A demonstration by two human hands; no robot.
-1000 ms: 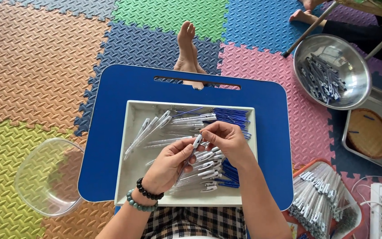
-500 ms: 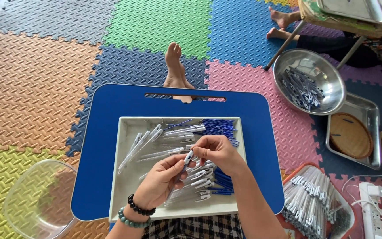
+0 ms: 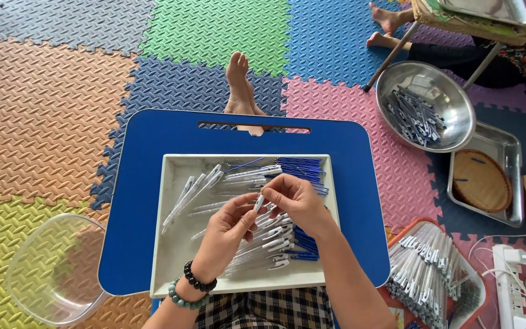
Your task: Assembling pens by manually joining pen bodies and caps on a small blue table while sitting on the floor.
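Head view: 1 small white pen part [image 3: 259, 203] pinched between both hands over the middle of the pale tray [image 3: 171, 268], long axis tilted, upper end toward the right hand [image 3: 296, 198], lower end toward the left hand [image 3: 229, 228]. Left fingers closed on its lower end; right fingertips closed on the top. Directly beneath, touching the tray floor: loose clear pen barrels [image 3: 196, 189] left, blue refills [image 3: 299, 166] upper right. Blue lap board [image 3: 153, 140] under all.

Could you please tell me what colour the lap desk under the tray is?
The lap desk is solid blue, seen clearly in the head view.
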